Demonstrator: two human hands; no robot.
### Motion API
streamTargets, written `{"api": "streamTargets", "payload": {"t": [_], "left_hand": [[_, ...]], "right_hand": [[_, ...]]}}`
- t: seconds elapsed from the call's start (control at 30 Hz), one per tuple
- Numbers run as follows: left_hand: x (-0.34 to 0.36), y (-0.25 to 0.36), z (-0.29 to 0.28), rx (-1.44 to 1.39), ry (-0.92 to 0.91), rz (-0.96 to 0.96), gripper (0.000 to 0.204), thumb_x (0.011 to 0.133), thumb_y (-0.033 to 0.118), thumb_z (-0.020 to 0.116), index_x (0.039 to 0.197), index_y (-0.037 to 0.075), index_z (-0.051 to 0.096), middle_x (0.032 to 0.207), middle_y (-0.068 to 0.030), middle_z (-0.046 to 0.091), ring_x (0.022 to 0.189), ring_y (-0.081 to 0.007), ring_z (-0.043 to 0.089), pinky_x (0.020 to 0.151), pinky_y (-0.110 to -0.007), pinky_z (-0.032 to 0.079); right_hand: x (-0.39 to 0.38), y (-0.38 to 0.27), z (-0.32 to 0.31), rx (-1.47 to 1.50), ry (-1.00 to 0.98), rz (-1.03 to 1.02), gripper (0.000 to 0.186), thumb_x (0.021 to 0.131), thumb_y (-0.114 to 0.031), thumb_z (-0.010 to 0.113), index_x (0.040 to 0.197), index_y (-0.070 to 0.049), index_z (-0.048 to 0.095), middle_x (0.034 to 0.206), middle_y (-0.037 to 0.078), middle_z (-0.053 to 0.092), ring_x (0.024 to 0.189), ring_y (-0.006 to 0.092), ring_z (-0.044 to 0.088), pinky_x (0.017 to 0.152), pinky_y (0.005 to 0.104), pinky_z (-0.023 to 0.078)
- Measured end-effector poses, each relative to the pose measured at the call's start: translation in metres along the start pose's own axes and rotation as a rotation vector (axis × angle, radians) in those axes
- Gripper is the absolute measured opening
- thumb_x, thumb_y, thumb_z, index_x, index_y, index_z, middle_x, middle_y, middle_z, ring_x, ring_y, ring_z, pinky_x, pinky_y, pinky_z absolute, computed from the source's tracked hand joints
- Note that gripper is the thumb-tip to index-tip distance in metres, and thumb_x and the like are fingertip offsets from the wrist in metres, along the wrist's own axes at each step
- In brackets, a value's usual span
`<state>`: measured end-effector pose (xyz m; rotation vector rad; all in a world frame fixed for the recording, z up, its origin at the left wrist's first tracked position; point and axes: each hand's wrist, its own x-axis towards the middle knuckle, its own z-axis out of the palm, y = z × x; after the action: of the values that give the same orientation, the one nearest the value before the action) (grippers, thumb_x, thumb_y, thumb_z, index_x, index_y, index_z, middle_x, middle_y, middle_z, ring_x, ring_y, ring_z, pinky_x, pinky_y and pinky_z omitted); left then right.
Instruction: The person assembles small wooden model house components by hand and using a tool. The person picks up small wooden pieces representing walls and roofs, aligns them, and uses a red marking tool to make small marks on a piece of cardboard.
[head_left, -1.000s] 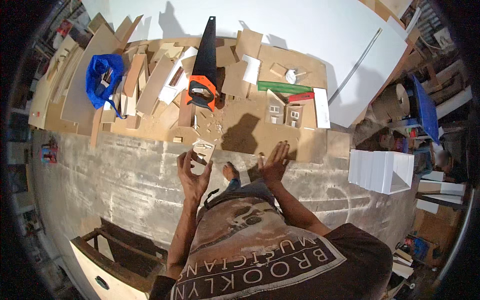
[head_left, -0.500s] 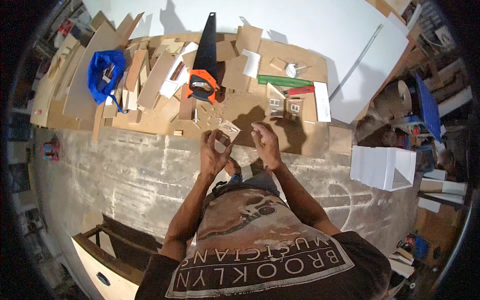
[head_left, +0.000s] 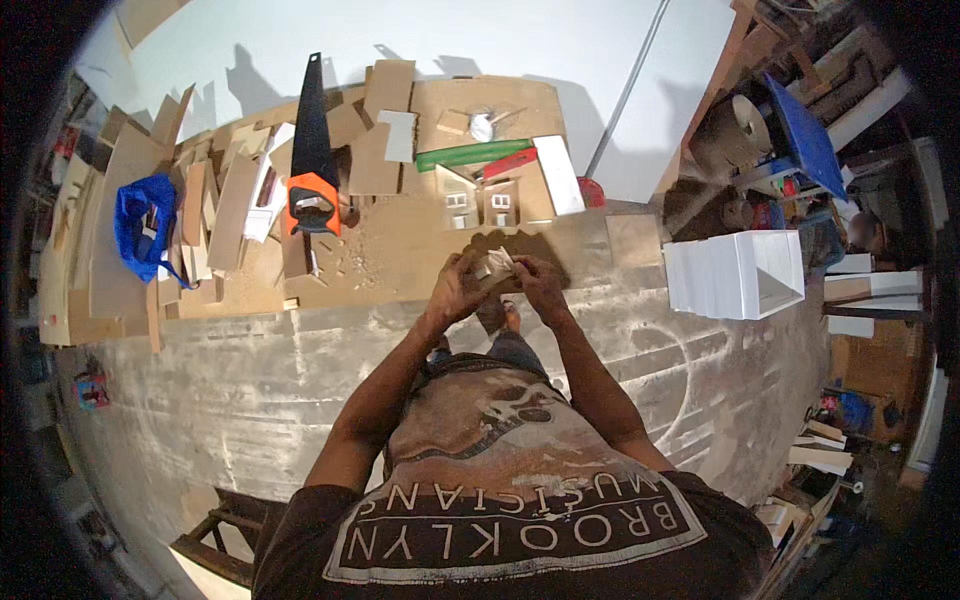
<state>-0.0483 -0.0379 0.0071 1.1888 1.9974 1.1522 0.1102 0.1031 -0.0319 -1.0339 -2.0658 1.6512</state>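
Observation:
My left hand (head_left: pixel 452 291) and my right hand (head_left: pixel 541 291) both have fingers closed on a small board piece (head_left: pixel 494 265) with pale strips on it, held above the near edge of the brown work board (head_left: pixel 390 270). Just beyond them, two small house-shaped model walls (head_left: pixel 480 203) with white window frames rest on the board, beside a green strip (head_left: pixel 445 158), a red tool (head_left: pixel 508 163) and a white strip (head_left: pixel 558 175). Left of these lies a hand saw (head_left: pixel 312 205) with an orange handle, with small offcuts scattered near it.
A blue bag (head_left: pixel 142 225) sits among wood offcuts (head_left: pixel 230 210) on the left. A large white panel (head_left: pixel 630 110) is behind. At right are stacked white boxes (head_left: pixel 730 275) and a blue board (head_left: pixel 800 130). Concrete floor (head_left: pixel 250 390) runs below; a wooden frame (head_left: pixel 220 530) is at lower left.
My left hand moved up and right with the piece; my right hand came in and closed on it. The view shifted, so the bench's objects appear further left.

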Motion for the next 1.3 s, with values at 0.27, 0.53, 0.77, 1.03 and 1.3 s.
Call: {"api": "streamTargets", "payload": {"t": [0.27,0.53,0.77,1.03,1.3], "left_hand": [[0.022,0.005,0.037,-0.575,-0.048,-0.341,0.068,0.084,0.024,0.081,0.136,-0.008,0.050,0.117,-0.0212,0.068,0.103,-0.0235,0.068,0.087,-0.036,0.056],[-0.003,0.038,0.042,-0.319,0.186,-0.433,0.066,0.078,0.023,0.085,0.127,-0.006,0.052,0.105,-0.0200,0.069,0.094,-0.0253,0.069,0.082,-0.035,0.057],[-0.036,0.016,0.045,-0.399,0.430,-0.352,0.066,0.073,0.013,0.087,0.125,-0.002,0.049,0.114,-0.0172,0.063,0.103,-0.0253,0.066,0.084,-0.036,0.057],[-0.082,-0.019,0.007,-0.363,0.402,-0.443,0.076,0.075,0.008,0.084,0.138,0.002,0.042,0.118,-0.0161,0.061,0.103,-0.0258,0.065,0.083,-0.036,0.058],[-0.129,-0.056,-0.038,-0.479,0.499,-0.576,0.058,0.083,0.012,0.077,0.132,-0.006,0.052,0.115,-0.0179,0.064,0.097,-0.0241,0.067,0.081,-0.036,0.056]], "right_hand": [[0.017,-0.021,-0.047,-0.068,-0.057,0.109,0.033,0.101,-0.027,0.053,0.100,0.002,0.069,0.084,0.007,0.067,0.075,0.0116,0.062,0.071,0.0303,0.051],[-0.003,-0.001,-0.038,0.294,-0.133,0.268,0.028,0.099,-0.023,0.059,0.110,0.002,0.063,0.094,0.004,0.064,0.080,0.0143,0.064,0.072,0.0276,0.052],[-0.022,-0.028,0.017,0.339,-0.149,0.175,0.032,0.091,-0.014,0.067,0.118,0.002,0.061,0.093,0.009,0.065,0.088,0.0186,0.065,0.075,0.0312,0.053],[0.007,-0.092,0.056,-0.685,-0.042,-0.344,0.021,0.090,-0.014,0.061,0.096,0.006,0.061,0.084,0.021,0.064,0.076,0.0354,0.065,0.068,0.0437,0.052],[0.036,-0.076,0.074,-0.718,-0.116,-0.490,0.017,0.085,-0.010,0.060,0.088,0.006,0.062,0.088,0.028,0.062,0.082,0.0473,0.061,0.072,0.0526,0.049]]}}
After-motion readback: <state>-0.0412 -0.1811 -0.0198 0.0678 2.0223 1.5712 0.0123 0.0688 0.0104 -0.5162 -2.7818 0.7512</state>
